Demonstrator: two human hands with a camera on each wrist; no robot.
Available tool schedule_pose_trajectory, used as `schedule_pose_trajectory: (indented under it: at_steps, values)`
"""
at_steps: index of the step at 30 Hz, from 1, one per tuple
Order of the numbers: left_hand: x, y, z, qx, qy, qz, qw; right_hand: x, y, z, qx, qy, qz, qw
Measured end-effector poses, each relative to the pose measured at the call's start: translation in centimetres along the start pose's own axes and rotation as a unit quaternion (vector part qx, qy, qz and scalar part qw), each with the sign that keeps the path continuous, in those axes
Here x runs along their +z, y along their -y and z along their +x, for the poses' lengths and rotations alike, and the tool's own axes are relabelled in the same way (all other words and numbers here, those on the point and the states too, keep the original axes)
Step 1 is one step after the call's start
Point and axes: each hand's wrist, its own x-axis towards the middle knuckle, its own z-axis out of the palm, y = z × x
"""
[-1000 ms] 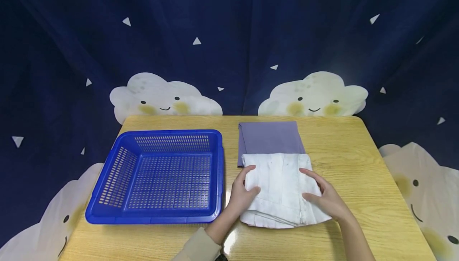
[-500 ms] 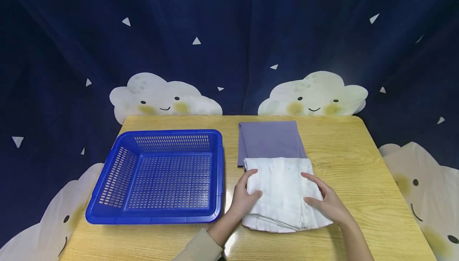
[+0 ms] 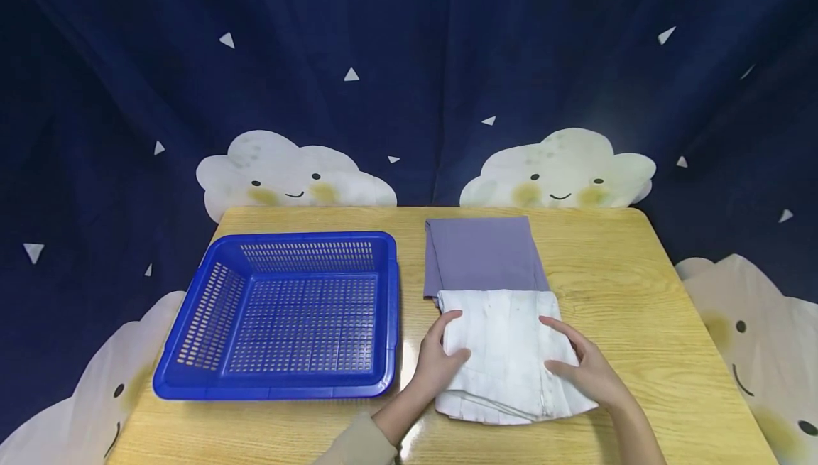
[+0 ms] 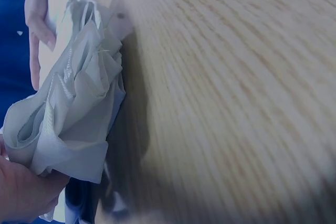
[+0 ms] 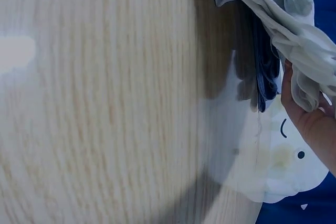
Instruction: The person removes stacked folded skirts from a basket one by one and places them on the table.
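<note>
A folded white garment with seams, in several layers, is held between both hands. My left hand grips its left side, thumb on top and fingers around the edge. At its right side, my right hand grips in the same way. Bunched layers of the garment show in the left wrist view, above the table surface. Just behind, a folded purple cloth lies on the table, its near part covered by the garment. In the right wrist view, the cloth appears dark beneath the white layers.
A blue plastic basket with slotted walls stands on the left of the wooden table, nothing in it. Behind the table hangs a dark blue curtain with cloud prints.
Both hands have drawn the white garment towards the person and slightly right, uncovering more of the purple cloth. The basket and purple cloth have stayed in place.
</note>
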Motion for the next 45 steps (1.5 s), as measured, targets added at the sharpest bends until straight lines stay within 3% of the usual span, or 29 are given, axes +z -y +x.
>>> schedule_pose_trajectory:
  at_steps: [12,24,32,45]
  values:
    - [0.5,1.2,-0.5,0.007,0.002,0.000,1.0000,0.0,-1.2,-0.5,0.010,-0.002,-0.006,0.9999]
    - [0.5,1.5,-1.2,0.025,0.008,-0.002,0.9996,0.3,-1.6,-1.1,0.006,-0.004,-0.008,0.9999]
    - [0.8,2.4,-1.4,0.016,0.009,0.005,0.9998,0.3,-2.1,-1.4,-0.020,-0.008,-0.004,0.9998]
    - [1.0,2.7,-2.0,0.016,-0.006,0.021,0.9996,0.6,-2.7,-1.8,-0.013,-0.014,0.000,0.9998]
